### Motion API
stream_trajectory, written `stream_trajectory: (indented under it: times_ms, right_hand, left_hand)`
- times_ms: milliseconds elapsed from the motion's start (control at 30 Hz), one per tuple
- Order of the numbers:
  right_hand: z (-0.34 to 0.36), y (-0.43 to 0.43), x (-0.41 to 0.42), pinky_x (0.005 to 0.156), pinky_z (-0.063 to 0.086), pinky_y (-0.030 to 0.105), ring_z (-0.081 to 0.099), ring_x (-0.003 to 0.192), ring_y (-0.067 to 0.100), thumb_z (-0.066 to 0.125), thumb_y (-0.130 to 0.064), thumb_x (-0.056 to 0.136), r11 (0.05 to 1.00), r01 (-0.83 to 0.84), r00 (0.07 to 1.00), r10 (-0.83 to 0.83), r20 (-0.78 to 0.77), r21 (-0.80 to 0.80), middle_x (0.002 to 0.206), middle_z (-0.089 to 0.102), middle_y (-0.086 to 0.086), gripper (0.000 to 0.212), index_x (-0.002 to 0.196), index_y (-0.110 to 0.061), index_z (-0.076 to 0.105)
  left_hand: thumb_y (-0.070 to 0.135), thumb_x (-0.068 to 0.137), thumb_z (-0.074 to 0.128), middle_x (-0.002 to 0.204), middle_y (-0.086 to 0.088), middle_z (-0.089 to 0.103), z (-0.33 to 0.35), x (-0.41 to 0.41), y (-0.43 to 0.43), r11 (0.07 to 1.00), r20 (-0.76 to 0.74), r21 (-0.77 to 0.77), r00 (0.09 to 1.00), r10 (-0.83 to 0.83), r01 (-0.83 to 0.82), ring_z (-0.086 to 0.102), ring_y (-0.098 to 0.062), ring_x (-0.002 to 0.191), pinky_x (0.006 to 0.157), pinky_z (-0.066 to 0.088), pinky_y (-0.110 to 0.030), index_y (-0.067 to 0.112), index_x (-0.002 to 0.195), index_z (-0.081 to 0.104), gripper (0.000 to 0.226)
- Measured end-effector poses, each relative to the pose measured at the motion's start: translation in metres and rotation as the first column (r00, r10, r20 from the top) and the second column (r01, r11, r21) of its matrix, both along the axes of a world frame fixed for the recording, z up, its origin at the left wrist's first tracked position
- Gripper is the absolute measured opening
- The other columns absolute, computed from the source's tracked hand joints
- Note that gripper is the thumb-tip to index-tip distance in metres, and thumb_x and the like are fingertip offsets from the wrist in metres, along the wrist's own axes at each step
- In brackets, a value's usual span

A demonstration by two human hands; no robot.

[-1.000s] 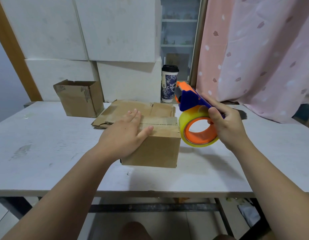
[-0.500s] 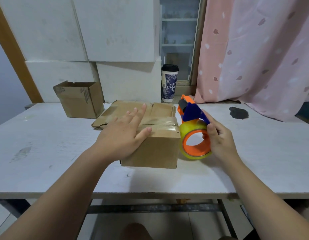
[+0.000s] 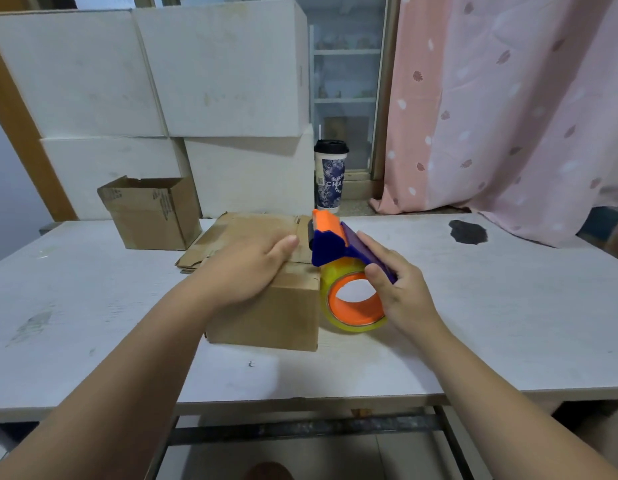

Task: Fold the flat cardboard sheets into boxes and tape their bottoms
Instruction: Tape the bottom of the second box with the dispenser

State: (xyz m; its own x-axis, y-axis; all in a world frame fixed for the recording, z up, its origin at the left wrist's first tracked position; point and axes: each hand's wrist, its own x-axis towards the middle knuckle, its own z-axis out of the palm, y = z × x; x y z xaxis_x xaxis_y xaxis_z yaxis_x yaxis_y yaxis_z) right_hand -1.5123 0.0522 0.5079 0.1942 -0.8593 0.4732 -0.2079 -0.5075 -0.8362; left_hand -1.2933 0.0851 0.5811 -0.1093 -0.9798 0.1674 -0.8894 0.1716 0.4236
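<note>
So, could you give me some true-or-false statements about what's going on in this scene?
The left hand lies flat on the cardboard box. True.
The right hand holds scissors. False: it grips a tape dispenser.
The tape roll has an orange core. True.
The paper cup is lidless. False: it has a black lid.
</note>
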Motion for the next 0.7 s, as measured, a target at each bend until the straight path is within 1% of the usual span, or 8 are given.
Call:
stream_trajectory:
  times_ms: [33, 100, 200, 300, 400, 467, 567, 700]
  right_hand:
    - [0.000, 0.000, 0.001, 0.097, 0.046, 0.031, 0.054, 0.111, 0.006, 0.040, -0.091, 0.064, 1.000, -0.001, 1.000, 0.001, -0.004, 0.001, 0.109, 0.058, -0.030, 0.067, 0.121, -0.057, 0.044]
    - [0.001, -0.001, 0.001, 0.097, 0.046, 0.029, 0.054, 0.111, 0.005, 0.039, -0.092, 0.063, 1.000, -0.005, 1.000, 0.005, -0.008, 0.003, 0.113, 0.056, -0.031, 0.068, 0.121, -0.057, 0.043]
    - [0.001, -0.004, 0.001, 0.095, 0.045, 0.024, 0.053, 0.116, 0.002, 0.040, -0.093, 0.062, 1.000, -0.024, 1.000, 0.024, -0.005, 0.010, 0.121, 0.054, -0.029, 0.074, 0.123, -0.052, 0.043]
    - [0.004, -0.007, -0.002, 0.087, 0.044, 0.015, 0.054, 0.110, -0.009, 0.041, -0.093, 0.061, 0.999, -0.048, 0.999, 0.048, 0.001, 0.010, 0.125, 0.054, -0.027, 0.079, 0.124, -0.047, 0.045]
    - [0.012, -0.007, -0.009, 0.091, 0.044, 0.021, 0.055, 0.113, 0.001, 0.040, -0.093, 0.062, 0.999, -0.041, 0.998, 0.040, -0.047, -0.025, 0.123, 0.057, -0.021, 0.076, 0.124, -0.049, 0.045]
    - [0.019, -0.007, -0.014, 0.093, 0.044, 0.027, 0.056, 0.109, 0.014, 0.040, -0.091, 0.064, 0.997, -0.032, 0.995, 0.026, -0.093, -0.065, 0.118, 0.061, -0.006, 0.071, 0.123, -0.053, 0.045]
    - [0.026, -0.008, -0.024, 0.083, 0.041, 0.019, 0.055, 0.094, 0.011, 0.043, -0.089, 0.066, 0.992, -0.032, 0.991, 0.016, -0.133, -0.121, 0.107, 0.060, 0.004, 0.066, 0.121, -0.053, 0.047]
    - [0.019, -0.007, -0.034, 0.074, 0.037, 0.012, 0.052, 0.082, 0.008, 0.042, -0.090, 0.066, 0.993, -0.027, 0.984, 0.007, -0.176, -0.116, 0.098, 0.059, 0.001, 0.068, 0.121, -0.051, 0.048]
  left_hand:
    - [0.047, 0.099, 0.023, 0.082, 0.007, 0.056, 0.001, -0.001, -0.007, 1.000, 0.050, -0.023, 0.999, 0.016, -0.015, 0.054, -0.022, 0.087, 0.067, 0.035, -0.031, 0.029, 0.075, 0.049, 0.039]
    - [0.045, 0.100, 0.025, 0.073, 0.000, 0.050, 0.001, -0.007, -0.015, 0.999, 0.196, -0.004, 0.979, 0.053, -0.054, 0.046, -0.019, 0.071, 0.060, 0.032, -0.033, 0.025, 0.067, 0.040, 0.041]
    - [0.051, 0.098, 0.019, 0.110, -0.008, 0.057, -0.004, -0.006, -0.027, 0.995, 0.322, 0.073, 0.946, 0.044, -0.071, 0.048, -0.024, 0.099, 0.086, 0.038, -0.039, 0.022, 0.097, 0.053, 0.045]
    - [0.053, 0.097, 0.015, 0.133, -0.007, 0.048, -0.007, -0.002, -0.028, 0.994, 0.324, 0.085, 0.945, 0.035, -0.066, 0.038, -0.027, 0.123, 0.101, 0.030, -0.042, 0.026, 0.130, 0.045, 0.052]
    - [0.054, 0.096, 0.016, 0.133, -0.005, 0.048, -0.010, -0.001, -0.029, 0.996, 0.305, 0.068, 0.952, 0.029, -0.052, 0.038, -0.025, 0.123, 0.101, 0.031, -0.043, 0.032, 0.131, 0.044, 0.050]
    - [0.054, 0.095, 0.017, 0.128, -0.005, 0.051, -0.011, 0.001, -0.031, 0.997, 0.303, 0.055, 0.953, 0.028, -0.047, 0.041, -0.025, 0.118, 0.095, 0.034, -0.042, 0.032, 0.128, 0.046, 0.049]
    - [0.058, 0.093, 0.018, 0.116, -0.003, 0.055, -0.013, 0.004, -0.031, 0.999, 0.285, 0.018, 0.958, 0.037, -0.044, 0.044, -0.021, 0.107, 0.082, 0.034, -0.038, 0.033, 0.120, 0.049, 0.048]
    - [0.065, 0.089, 0.018, 0.115, -0.002, 0.056, -0.014, 0.005, -0.031, 0.998, 0.269, -0.002, 0.962, 0.053, -0.055, 0.045, -0.022, 0.110, 0.088, 0.036, -0.040, 0.033, 0.118, 0.051, 0.054]
